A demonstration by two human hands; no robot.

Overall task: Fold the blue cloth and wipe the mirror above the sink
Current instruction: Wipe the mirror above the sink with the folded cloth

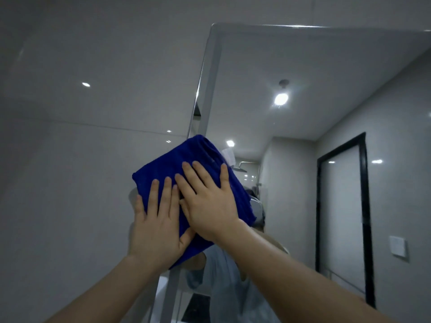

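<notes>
Blue cloth [163, 164] already folded; left hand [158, 226] and right hand [210, 206] press it flat-palmed at mirror's [303, 73] left edge; most glass unwiped.

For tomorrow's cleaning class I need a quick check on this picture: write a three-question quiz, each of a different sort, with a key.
1. True or false: only one hand presses the blue cloth.
2. Which part of the mirror does the cloth cover? A) left edge B) top right corner C) middle of the right side
3. Fill in: the right hand partly overlaps the ____ hand.

Key: 1 false; 2 A; 3 left.
</notes>
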